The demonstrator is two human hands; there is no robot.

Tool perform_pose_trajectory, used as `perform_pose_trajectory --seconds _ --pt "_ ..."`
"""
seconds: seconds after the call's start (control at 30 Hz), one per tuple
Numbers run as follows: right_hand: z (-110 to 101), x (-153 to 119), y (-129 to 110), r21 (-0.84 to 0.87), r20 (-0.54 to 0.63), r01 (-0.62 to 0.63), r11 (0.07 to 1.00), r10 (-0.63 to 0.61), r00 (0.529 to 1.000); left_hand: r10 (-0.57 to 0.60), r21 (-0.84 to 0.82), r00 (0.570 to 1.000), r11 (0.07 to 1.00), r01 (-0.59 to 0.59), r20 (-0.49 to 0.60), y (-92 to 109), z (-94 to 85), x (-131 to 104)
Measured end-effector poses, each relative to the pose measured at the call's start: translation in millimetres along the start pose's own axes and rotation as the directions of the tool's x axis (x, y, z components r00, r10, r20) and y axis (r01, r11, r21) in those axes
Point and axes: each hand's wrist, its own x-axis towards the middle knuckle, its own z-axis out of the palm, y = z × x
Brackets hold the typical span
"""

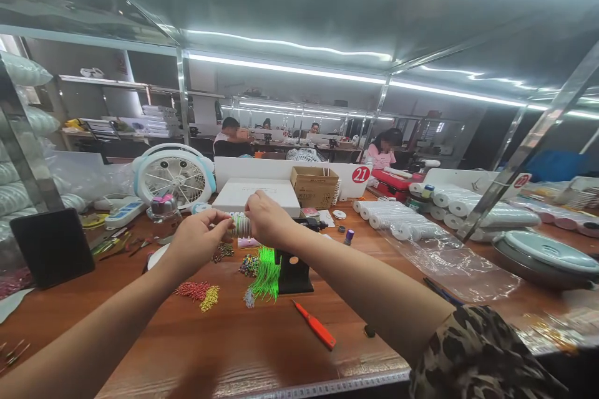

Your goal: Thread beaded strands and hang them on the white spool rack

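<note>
My left hand (199, 238) is closed in a pinch at the left end of a pale, ringed spool-like roll (241, 226). What its fingertips hold is too small to make out. Curled over the right side of this roll is my right hand (267, 219), with its fingertips hidden behind the hand. Below it a black stand (296, 274) stands on the table, and a bunch of bright green strands (266, 274) hangs beside it. Small piles of red pieces (193, 290), yellow pieces (209, 298) and multicoloured beads (249, 265) lie below my hands.
An orange-handled pointed tool (316, 325) lies near the front. Behind my hands are a white box (262, 193), a cardboard box (314, 188) and a fan (175, 179). Wrapped white rolls (397, 218) and a lidded basin (545, 255) stand right; a dark tablet (52, 248) stands left.
</note>
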Motion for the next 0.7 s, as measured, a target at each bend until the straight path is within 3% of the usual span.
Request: perform_pose_trajectory --seconds 0.2,0.7 --pt "7.6 9.4 2.8 -0.047 0.063 0.017 0.999 -0.014 0.998 0.036 0.045 0.999 0.998 -0.035 -0.009 -8.4 2.5 7.5" --pt "7.9 14.4 3.7 -0.072 0.08 0.075 0.995 -0.069 0.994 0.015 0.161 1.0 0.987 -0.016 0.004 -1.1 4.9 0.8"
